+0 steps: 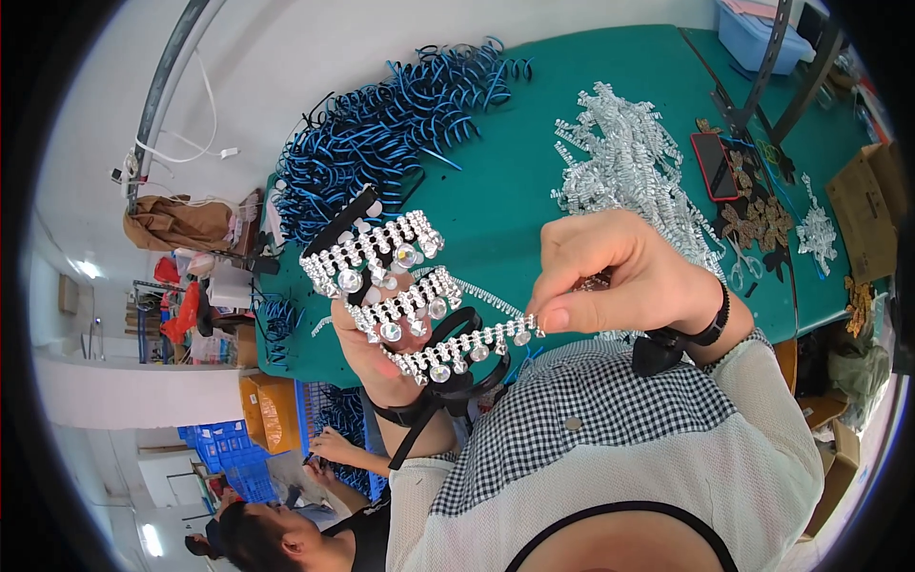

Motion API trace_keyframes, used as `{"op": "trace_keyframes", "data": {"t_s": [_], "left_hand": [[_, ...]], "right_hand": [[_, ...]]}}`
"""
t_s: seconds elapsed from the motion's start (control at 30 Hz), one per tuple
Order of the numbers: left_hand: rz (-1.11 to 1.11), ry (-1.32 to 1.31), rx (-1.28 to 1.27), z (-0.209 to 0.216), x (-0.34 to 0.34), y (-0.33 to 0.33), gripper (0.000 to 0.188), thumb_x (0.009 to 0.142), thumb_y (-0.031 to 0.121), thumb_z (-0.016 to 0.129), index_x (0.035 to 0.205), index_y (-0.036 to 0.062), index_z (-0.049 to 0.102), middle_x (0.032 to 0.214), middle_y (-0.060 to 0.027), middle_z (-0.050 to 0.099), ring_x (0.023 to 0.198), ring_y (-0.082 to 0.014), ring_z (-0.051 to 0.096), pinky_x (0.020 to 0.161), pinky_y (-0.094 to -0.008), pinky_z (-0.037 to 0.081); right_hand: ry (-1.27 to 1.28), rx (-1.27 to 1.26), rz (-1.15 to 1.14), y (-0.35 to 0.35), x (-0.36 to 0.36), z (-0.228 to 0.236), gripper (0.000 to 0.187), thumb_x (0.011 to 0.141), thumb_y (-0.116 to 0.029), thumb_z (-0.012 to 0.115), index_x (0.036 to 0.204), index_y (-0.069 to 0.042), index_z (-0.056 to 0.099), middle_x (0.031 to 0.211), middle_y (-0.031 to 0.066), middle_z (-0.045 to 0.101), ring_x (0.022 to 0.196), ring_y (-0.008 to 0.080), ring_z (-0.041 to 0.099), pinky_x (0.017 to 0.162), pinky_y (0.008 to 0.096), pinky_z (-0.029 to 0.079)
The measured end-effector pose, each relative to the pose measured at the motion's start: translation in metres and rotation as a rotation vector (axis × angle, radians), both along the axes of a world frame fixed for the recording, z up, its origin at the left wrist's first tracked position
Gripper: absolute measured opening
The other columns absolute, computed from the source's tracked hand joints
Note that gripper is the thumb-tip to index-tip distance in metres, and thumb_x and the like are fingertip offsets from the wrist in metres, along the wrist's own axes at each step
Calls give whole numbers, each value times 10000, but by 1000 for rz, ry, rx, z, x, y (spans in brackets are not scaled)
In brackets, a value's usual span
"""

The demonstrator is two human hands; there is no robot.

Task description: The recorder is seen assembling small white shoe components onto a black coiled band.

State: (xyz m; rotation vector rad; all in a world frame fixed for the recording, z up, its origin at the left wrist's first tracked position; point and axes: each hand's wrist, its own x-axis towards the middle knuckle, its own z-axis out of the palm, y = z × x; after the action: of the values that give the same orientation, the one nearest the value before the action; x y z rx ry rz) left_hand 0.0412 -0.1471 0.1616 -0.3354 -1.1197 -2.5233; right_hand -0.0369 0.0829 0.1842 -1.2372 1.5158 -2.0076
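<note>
My left hand [374, 367] is closed round a silver rhinestone trim [370, 253], whose rows lie across my fingers with round clear beads hanging from them. A black strip shows behind the top row. One row of the trim stretches over to my right hand [624, 272], where thumb and forefinger pinch its end. A thin silver strip [481, 293] runs behind, between the two hands. Below the stretched row, a black looped band [474, 377] is near my left wrist; what it belongs to is unclear.
On the green table [505, 200] lie a heap of blue-black coiled strips [381, 133] and a pile of silver trim [620, 162]. To the right are a red-edged phone [715, 167], scissors [743, 264] and brown-gold appliqués [762, 224]. Another person [286, 534] works at lower left.
</note>
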Motion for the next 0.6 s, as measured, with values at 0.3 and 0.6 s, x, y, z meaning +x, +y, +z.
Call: {"op": "trace_keyframes", "data": {"t_s": [0.3, 0.6], "left_hand": [[138, 161, -614, 2, -22, -15, 348, 529, 184, 857, 713, -7, 632, 763, -101, 618, 676, -154, 590, 560, -238, 436], [152, 193, -803, 13, -22, -13, 304, 552, 137, 832, 749, -2, 647, 739, -87, 612, 679, -152, 577, 584, -238, 427]], "right_hand": [[546, 20, -245, 18, 17, 27, 128, 683, -100, 724, 784, -36, 677, 621, 39, 522, 482, 125, 486, 402, 245, 332], [679, -17, -287, 22, 21, 28, 131, 677, -91, 717, 766, -27, 644, 614, 45, 508, 453, 144, 482, 362, 259, 328]]}}
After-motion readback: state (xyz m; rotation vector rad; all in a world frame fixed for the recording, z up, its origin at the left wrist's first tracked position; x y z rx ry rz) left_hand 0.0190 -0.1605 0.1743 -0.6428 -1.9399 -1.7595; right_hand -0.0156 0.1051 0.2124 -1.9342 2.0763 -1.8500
